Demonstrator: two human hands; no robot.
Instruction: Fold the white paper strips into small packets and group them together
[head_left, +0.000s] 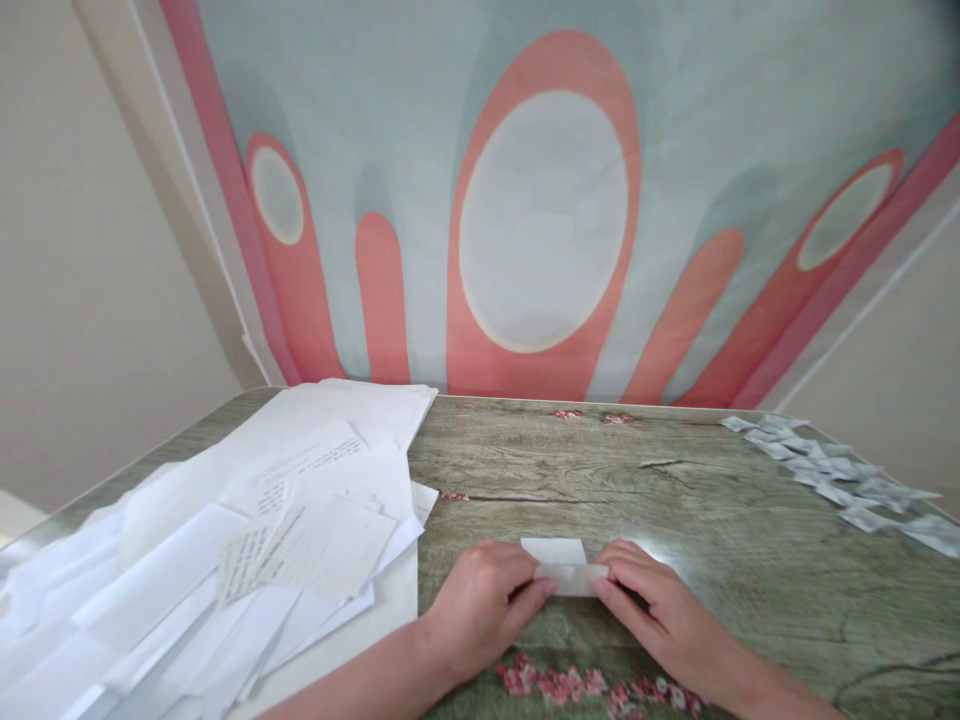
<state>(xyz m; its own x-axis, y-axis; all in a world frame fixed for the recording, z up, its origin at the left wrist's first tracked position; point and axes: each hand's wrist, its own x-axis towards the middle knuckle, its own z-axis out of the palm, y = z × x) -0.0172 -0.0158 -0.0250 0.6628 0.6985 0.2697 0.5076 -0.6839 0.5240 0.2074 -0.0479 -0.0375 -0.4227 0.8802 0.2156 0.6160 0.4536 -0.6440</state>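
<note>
A small piece of folded white paper [574, 580] is held low over the front middle of the table. Its lower part forms a narrow horizontal strip, and a squarer flap stands out beyond it on the far side. My left hand [487, 598] pinches the strip's left end between thumb and fingers. At the right end, my right hand [660, 610] grips it the same way. Both hands are closed, with the paper stretched between them.
A large heap of white paper sheets [225, 550], some printed, covers the table's left side. Several small folded paper pieces [832, 465] lie in rows at the right edge. Behind the wood-patterned table [525, 450] hangs a coral and grey-green patterned cloth [420, 130].
</note>
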